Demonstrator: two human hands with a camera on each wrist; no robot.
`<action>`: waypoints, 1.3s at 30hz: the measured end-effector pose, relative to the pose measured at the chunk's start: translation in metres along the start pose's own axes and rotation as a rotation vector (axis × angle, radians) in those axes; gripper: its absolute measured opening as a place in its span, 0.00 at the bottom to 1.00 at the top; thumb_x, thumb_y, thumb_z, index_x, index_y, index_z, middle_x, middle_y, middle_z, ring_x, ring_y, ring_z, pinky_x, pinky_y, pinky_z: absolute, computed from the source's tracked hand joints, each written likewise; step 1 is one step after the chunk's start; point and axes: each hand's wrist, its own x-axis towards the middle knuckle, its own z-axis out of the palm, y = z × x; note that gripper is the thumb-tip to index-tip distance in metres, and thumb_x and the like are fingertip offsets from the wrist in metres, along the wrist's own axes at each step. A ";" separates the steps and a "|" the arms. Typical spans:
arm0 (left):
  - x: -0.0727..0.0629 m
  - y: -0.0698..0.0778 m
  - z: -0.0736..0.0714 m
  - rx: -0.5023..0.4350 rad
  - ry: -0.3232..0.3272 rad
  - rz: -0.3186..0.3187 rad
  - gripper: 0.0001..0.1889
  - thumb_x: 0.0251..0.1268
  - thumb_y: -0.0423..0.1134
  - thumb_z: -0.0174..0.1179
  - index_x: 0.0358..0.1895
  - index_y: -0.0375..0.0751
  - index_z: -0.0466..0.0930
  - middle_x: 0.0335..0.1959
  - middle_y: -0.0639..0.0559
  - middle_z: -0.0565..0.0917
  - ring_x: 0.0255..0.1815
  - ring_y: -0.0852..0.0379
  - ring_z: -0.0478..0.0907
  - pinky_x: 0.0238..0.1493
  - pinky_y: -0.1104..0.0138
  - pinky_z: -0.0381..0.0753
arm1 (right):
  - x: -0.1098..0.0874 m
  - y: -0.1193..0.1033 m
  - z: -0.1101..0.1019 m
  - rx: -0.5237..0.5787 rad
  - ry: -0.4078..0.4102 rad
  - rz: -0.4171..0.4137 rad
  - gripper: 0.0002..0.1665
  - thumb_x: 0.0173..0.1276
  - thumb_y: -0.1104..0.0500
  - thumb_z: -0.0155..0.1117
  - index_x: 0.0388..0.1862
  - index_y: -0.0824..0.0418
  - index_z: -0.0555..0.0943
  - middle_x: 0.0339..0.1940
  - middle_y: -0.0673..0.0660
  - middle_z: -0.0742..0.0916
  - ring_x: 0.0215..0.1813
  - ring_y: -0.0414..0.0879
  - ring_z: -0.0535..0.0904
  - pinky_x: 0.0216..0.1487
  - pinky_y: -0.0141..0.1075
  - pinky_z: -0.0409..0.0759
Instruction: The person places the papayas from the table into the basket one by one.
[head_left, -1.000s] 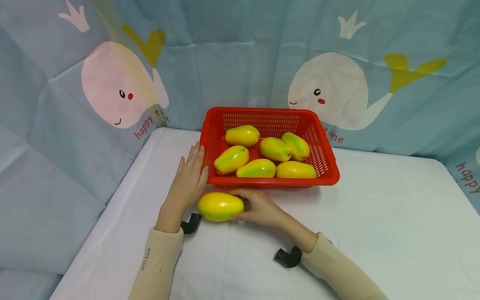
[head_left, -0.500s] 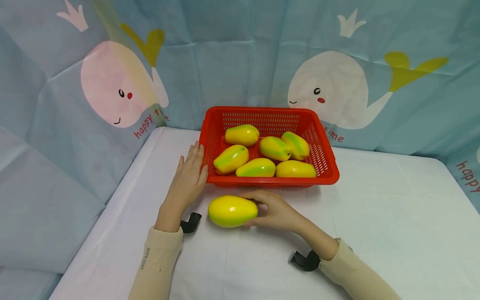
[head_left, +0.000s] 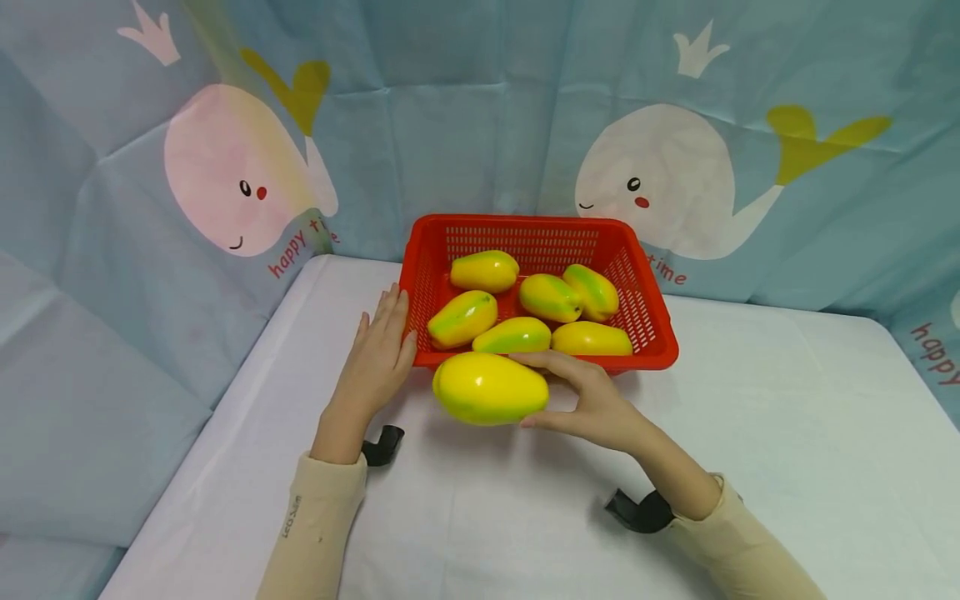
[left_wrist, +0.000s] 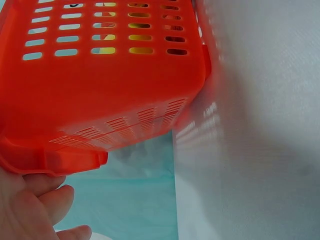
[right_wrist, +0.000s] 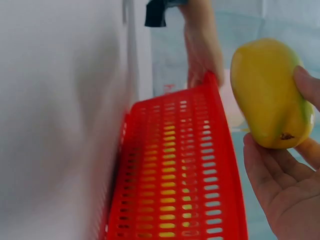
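Observation:
In the head view my right hand (head_left: 600, 404) grips a smooth yellow papaya (head_left: 491, 388) by its right end, thumb on the near side and fingers behind. It is raised off the table, just before the near rim of a red plastic basket (head_left: 652, 362). The right wrist view shows the brown stem mark on that papaya (right_wrist: 270, 90). My left hand (head_left: 377, 354) rests along the basket's left rim with straight fingers. Its fingertips (left_wrist: 57, 200) show beside the rim in the left wrist view. Several yellow-green papayas (head_left: 550, 297) lie inside the basket.
A white cloth (head_left: 787, 433) covers the table. Behind the basket hangs a light blue curtain (head_left: 465, 150) printed with whales. Black straps with stubs sit at both wrists, the right one (head_left: 641, 510) standing out over the table.
My right hand has lifted the papaya from the table, moving it right and up to the basket's near rim. The left hand and basket have stayed in place.

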 end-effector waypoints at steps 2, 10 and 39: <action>0.000 0.000 0.001 0.002 0.003 0.006 0.33 0.71 0.42 0.46 0.74 0.33 0.48 0.75 0.42 0.48 0.75 0.47 0.43 0.70 0.45 0.41 | -0.001 0.000 -0.004 -0.023 0.025 -0.004 0.38 0.50 0.61 0.76 0.63 0.58 0.74 0.57 0.49 0.80 0.56 0.43 0.74 0.58 0.37 0.74; 0.001 0.001 0.002 0.004 0.017 0.021 0.32 0.70 0.41 0.46 0.73 0.33 0.49 0.75 0.41 0.49 0.75 0.46 0.45 0.70 0.45 0.42 | -0.001 0.002 -0.016 -0.010 0.063 -0.015 0.38 0.50 0.64 0.75 0.62 0.62 0.73 0.56 0.52 0.79 0.56 0.45 0.74 0.55 0.36 0.76; 0.000 -0.001 0.001 0.010 0.022 0.022 0.32 0.69 0.40 0.47 0.73 0.32 0.50 0.75 0.40 0.50 0.75 0.46 0.44 0.70 0.44 0.43 | 0.026 0.008 -0.047 0.179 0.201 0.199 0.36 0.59 0.63 0.69 0.67 0.59 0.70 0.62 0.53 0.76 0.56 0.48 0.76 0.54 0.35 0.77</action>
